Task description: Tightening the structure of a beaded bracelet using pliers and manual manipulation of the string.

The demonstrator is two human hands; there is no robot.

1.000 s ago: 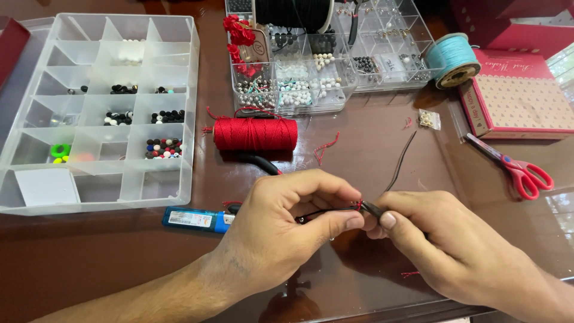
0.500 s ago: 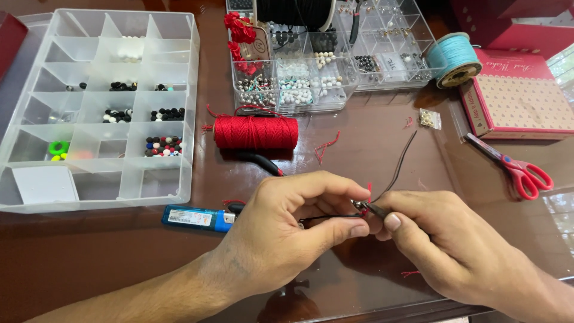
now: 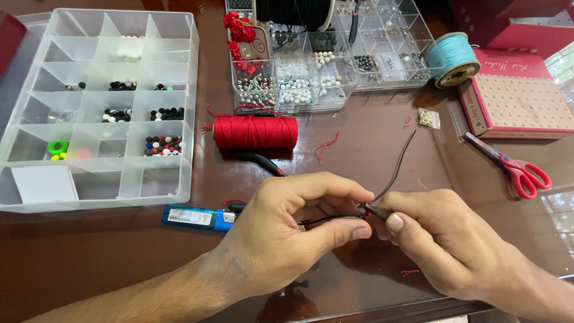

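Glossy brown table (image 3: 371,161) bears bead boxes (image 3: 95,107), red thread spool (image 3: 255,132), scissors (image 3: 514,170).

Pink patterned box (image 3: 519,94) at right edge; small clear packet (image 3: 427,118) just left.

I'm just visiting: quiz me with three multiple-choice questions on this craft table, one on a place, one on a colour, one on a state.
1. Where do the scissors lie?
A) right of the hands
B) inside the clear tray
C) on the red spool

2. What colour is the spool nearest the hands?
A) green
B) red
C) white

3. What are the left hand and right hand doing?
A) resting flat
B) pinching a thin dark cord
C) holding scissors

Answers: 1 A, they lie by the pink box. 2 B, its thread is red. 3 B, fingertips meet on it.
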